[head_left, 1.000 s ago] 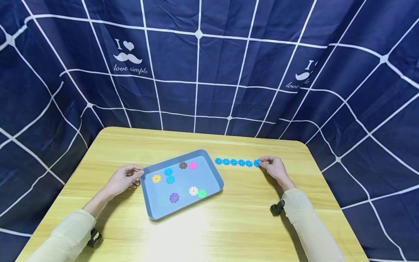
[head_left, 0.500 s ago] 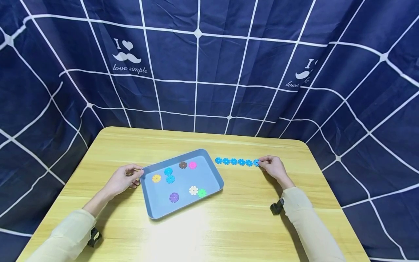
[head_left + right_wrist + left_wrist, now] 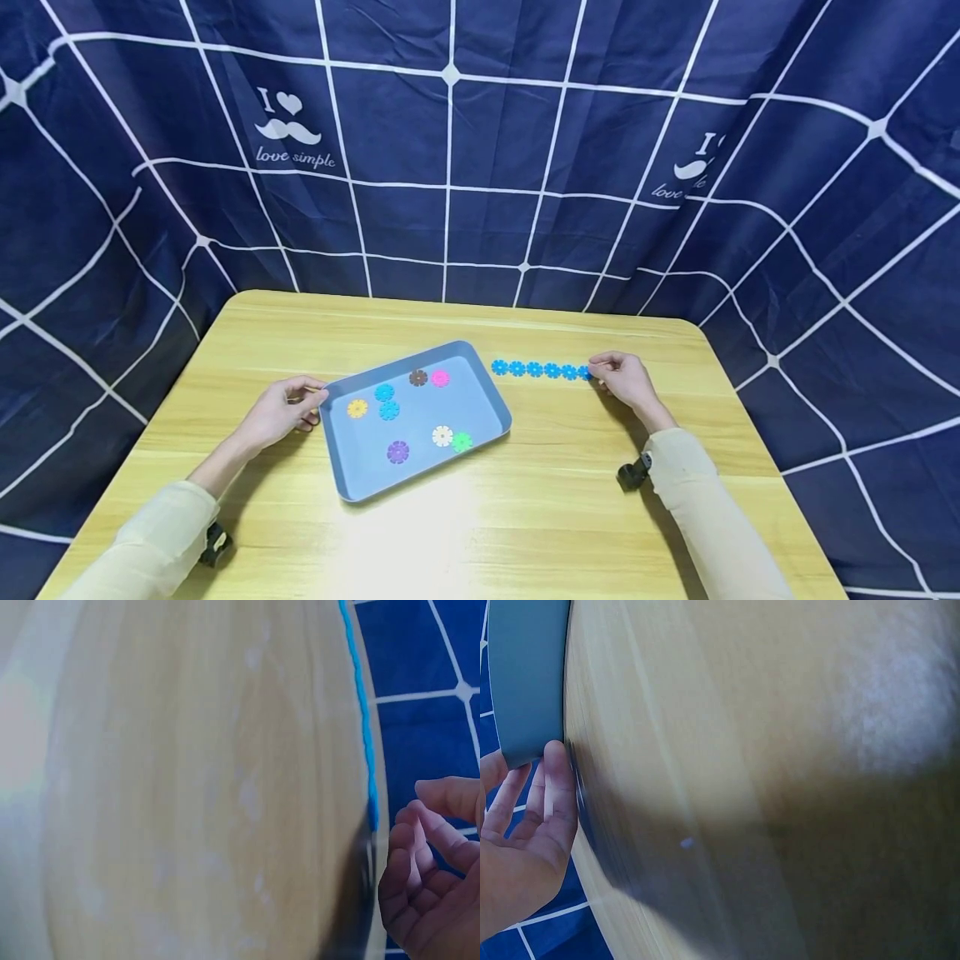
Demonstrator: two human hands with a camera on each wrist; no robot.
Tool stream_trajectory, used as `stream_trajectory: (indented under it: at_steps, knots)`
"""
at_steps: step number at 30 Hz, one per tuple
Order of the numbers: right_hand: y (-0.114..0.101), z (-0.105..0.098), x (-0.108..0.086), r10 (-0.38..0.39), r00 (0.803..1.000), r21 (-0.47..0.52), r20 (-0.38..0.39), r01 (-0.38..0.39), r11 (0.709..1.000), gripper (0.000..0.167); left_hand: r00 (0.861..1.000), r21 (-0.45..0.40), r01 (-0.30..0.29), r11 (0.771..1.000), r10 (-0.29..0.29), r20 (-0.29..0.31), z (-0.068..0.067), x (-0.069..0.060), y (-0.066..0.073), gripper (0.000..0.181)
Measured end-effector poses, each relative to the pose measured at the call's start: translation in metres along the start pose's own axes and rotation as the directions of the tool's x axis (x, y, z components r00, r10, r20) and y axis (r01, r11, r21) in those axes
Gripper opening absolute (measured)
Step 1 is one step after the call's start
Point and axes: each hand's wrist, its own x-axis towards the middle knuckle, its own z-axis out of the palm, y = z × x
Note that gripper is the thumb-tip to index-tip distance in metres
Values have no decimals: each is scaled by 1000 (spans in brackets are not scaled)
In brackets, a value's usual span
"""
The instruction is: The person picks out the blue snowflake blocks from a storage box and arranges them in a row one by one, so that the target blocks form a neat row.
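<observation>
In the head view, a blue-grey tray lies at a slant on the table. My left hand pinches its left corner, with the thumb at the rim and fingers against the outside, as the left wrist view also shows. To the tray's right runs a row of several blue snowflake discs. My right hand is at the row's right end, its fingertips beside the last disc, partly covering it. In the right wrist view, the thumb and fingers of that hand stand apart with nothing between them.
Inside the tray are a yellow disc, two lighter blue discs, a brown disc, a pink disc, a purple disc, a cream disc and a green disc. A dark blue curtain hangs behind the table.
My right hand has slid the last blue disc slightly left, closing the gap to the row, and its thumb and fingers are now apart. The left hand and tray stay put.
</observation>
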Motion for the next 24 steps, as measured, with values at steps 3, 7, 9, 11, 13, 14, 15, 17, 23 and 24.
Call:
stream_trajectory:
  at_steps: [3, 7, 9, 11, 13, 14, 15, 17, 23, 24]
  knots:
    - [-9, 3, -3, -34, 999, 13, 4, 34, 999, 34, 1000, -2, -2, 1000, 2, 1, 0, 0, -1, 38]
    - [-22, 9, -6, -88, 996, 23, 4, 88, 996, 33, 1000, -6, -4, 1000, 4, -1, 0, 0, 0, 38]
    - [-28, 12, -8, -109, 994, 26, 5, 108, 994, 32, 1000, -6, -4, 1000, 4, -3, 0, 0, 0, 37]
    - [-34, 16, -10, -129, 992, 24, 5, 129, 991, 31, 1000, -6, -3, 1000, 3, -2, 0, 0, 0, 37]
    - [-41, 21, -12, -146, 989, 29, 5, 146, 989, 30, 1000, -6, -3, 1000, 3, -2, 0, 0, 0, 37]
    - [-44, 24, -13, -154, 988, 32, 5, 154, 988, 30, 1000, -7, -3, 1000, 3, -1, 0, 0, 0, 37]
    - [-47, 26, -14, -163, 987, 36, 7, 163, 986, 30, 1000, -6, -5, 1000, 5, 0, 0, 0, 0, 37]
    - [-54, 32, -16, -183, 983, 41, 12, 183, 982, 29, 1000, -4, -10, 1000, 10, 0, 0, 0, -1, 37]
    - [-74, 53, -22, -259, 965, 48, 47, 257, 965, 27, 1000, 5, -19, 1000, 19, -2, 0, -1, -1, 38]
    - [-77, 57, -23, -266, 963, 47, 53, 264, 963, 27, 1000, 4, -19, 1000, 19, -2, 0, -1, -1, 38]
